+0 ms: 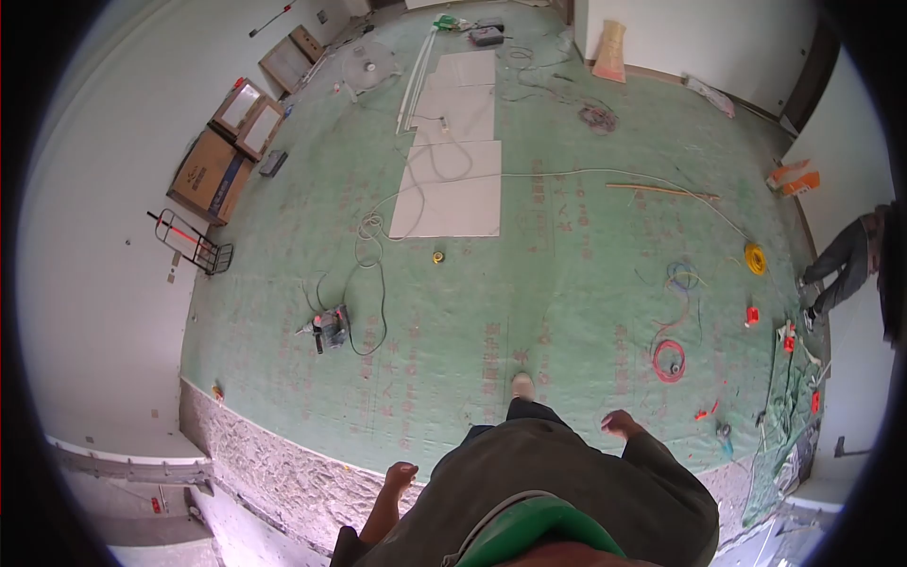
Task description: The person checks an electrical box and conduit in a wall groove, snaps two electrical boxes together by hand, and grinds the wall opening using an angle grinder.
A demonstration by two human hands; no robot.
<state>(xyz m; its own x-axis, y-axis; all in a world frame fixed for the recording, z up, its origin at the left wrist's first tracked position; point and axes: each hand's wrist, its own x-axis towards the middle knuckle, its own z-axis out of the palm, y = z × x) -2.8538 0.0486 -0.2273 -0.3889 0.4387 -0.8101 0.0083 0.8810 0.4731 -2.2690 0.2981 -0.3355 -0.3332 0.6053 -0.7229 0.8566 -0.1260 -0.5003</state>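
My left hand (402, 473) hangs low beside my body, its fingers curled in, and I see no object in it. On the other side my right hand (620, 423) is held out over the green floor sheet, also loosely curled, with nothing visible in it. One of my shoes (522, 386) steps forward on the sheet between them. A rotary hammer drill (331, 326) lies on the floor ahead to the left, its cord looping beside it. A red coil of wire (669, 361) lies ahead of my right hand. Both hands are apart from these things.
White boards (453, 189) lie ahead, crossed by a pale cable. A tape measure (438, 257) sits near them. A hand truck (194, 244) and a cardboard box (210, 177) stand along the left wall. Another person (844, 260) stands at the right, near a yellow coil (755, 259).
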